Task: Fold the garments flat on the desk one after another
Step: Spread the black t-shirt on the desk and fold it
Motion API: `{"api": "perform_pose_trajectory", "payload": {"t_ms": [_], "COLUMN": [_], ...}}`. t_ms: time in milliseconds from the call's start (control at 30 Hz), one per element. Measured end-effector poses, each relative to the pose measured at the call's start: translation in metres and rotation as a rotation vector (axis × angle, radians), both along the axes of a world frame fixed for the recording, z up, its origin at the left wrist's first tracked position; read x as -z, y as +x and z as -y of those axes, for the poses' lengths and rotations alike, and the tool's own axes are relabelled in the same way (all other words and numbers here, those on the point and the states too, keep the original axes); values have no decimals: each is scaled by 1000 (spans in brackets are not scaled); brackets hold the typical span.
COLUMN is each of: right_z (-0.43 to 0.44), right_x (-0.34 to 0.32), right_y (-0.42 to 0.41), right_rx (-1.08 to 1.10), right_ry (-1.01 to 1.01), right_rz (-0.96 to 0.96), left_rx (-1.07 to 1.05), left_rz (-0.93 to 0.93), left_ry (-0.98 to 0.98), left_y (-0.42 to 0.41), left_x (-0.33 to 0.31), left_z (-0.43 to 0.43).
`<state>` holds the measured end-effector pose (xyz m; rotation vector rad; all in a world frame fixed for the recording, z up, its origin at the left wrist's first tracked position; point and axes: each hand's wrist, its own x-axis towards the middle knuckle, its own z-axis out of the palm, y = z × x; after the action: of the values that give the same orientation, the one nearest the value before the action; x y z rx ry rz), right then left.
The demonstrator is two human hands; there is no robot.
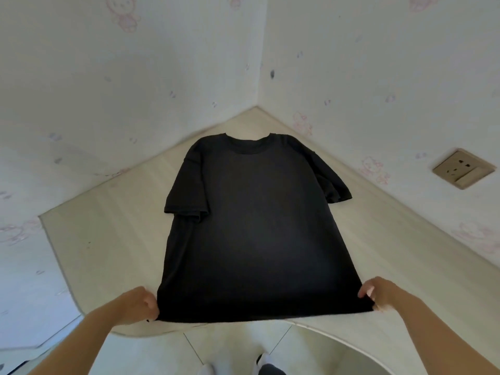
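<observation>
A black short-sleeved T-shirt (254,226) lies spread flat on the pale wooden corner desk (113,239), collar toward the wall corner and hem at the near edge. My left hand (140,304) grips the hem's left corner with curled fingers. My right hand (378,293) pinches the hem's right corner. The hem is pulled taut between both hands at the desk's front edge. Both sleeves lie out to the sides, the left one slightly creased.
Two papered walls meet behind the desk. A wall socket (464,169) sits on the right wall. The desk's curved front edge (311,324) runs just below the hem. Tiled floor and my feet (266,365) show beneath.
</observation>
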<state>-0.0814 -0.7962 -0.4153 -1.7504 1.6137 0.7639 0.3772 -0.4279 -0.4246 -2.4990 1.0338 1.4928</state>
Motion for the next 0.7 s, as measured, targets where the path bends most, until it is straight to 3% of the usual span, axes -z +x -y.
{"api": "perform_pose_trajectory", "payload": {"t_ms": [33,100,233,500,700], "right_z": [4,10,18,-15,-33], "right_x": [-7,-23,-33,-28,-21], "right_y": [4,19,65,188,283], "right_rx": [-23,-144,-190,-409,-387], "right_ry": [76,1,-179,-54,36], "right_rz": [-13,11,247,427,547], "left_rx": [41,97,-1,-285,-765], "left_rz": [-8,84,289,226,72], "left_ry": [62,96,-120,-409,-527], "left_y": [2,6,-2,-21,27], "left_x": [-6,-12,-24,-17,-6], "left_z": [4,16,45,98,146]}}
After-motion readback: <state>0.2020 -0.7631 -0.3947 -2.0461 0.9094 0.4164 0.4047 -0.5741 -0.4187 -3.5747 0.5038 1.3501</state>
